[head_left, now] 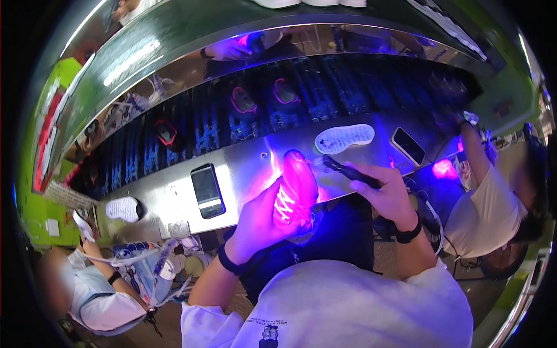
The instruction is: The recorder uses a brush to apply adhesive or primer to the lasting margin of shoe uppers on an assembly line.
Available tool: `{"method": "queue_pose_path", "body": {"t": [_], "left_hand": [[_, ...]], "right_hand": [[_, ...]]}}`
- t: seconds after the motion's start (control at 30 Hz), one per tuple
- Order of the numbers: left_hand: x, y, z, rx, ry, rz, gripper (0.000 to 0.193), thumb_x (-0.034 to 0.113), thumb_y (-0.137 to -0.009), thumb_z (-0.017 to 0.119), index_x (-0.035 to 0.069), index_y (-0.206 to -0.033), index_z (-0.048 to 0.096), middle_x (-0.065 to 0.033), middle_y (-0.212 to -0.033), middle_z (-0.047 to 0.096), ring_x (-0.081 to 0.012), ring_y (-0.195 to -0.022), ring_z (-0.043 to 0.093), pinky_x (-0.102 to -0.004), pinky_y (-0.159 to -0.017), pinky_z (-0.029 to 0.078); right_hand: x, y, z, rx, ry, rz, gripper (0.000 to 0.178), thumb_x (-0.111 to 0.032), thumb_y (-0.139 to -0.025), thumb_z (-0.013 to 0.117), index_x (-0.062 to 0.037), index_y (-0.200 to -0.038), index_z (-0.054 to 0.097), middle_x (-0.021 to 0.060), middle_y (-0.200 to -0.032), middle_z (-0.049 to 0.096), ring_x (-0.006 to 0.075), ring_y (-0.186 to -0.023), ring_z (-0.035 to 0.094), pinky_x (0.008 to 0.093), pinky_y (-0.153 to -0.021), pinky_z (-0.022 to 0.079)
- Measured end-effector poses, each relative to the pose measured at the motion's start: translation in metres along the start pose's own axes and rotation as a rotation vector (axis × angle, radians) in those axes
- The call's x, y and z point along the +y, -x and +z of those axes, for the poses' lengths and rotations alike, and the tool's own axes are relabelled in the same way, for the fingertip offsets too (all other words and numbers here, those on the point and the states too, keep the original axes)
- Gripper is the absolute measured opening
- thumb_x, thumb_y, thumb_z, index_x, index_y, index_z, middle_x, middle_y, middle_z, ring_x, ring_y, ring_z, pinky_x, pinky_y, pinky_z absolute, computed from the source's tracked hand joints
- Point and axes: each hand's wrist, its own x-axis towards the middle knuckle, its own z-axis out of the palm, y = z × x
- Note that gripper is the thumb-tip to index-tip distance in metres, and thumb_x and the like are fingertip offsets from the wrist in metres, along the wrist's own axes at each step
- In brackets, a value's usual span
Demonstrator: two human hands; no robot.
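Note:
My left hand point(260, 216) is closed around the heel half of a laced shoe point(299, 175). Its toe points away from me, and strong pink and violet light falls on it. In my right hand point(387, 192) is a brush with a black handle point(351, 173). The brush's pale tip is just right of the shoe's toe; whether it touches the shoe I cannot tell. Beyond the brush, a white shoe sole point(344, 138) lies on the metal bench point(249, 159).
A dark phone point(208, 190) lies left of the shoe, another phone point(408, 146) at right. Behind the bench runs a dark conveyor point(325, 87) carrying several shoe uppers point(243, 100). Another sole point(123, 209) lies far left. Co-workers sit at left point(107, 296) and right point(484, 214).

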Motion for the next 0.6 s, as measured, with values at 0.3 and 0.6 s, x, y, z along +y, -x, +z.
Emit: {"method": "queue_pose_path", "body": {"t": [0.3,0.6], "left_hand": [[0.029,0.010,-0.002,-0.168,0.361,-0.062,0.092,0.025,-0.075,0.094,0.000,-0.150,0.045,-0.0124,-0.133,0.067,-0.0211,-0.120,0.066,-0.0381,-0.103,0.053],[0.034,0.000,0.007,-0.216,0.680,-0.320,0.078,0.019,-0.082,0.089,0.000,-0.145,0.048,-0.0104,-0.126,0.069,-0.0188,-0.114,0.068,-0.0373,-0.101,0.054]], "right_hand": [[-0.017,-0.004,0.003,-0.036,-0.116,-0.099,0.040,-0.010,-0.091,0.078,-0.0043,-0.130,0.071,0.0092,-0.105,0.078,0.0122,-0.091,0.070,0.0302,-0.084,0.055],[0.015,0.004,-0.004,-0.093,-0.122,-0.055,0.039,-0.007,-0.089,0.079,-0.0036,-0.127,0.072,0.0096,-0.102,0.077,0.0127,-0.088,0.070,0.0296,-0.082,0.055]]}}
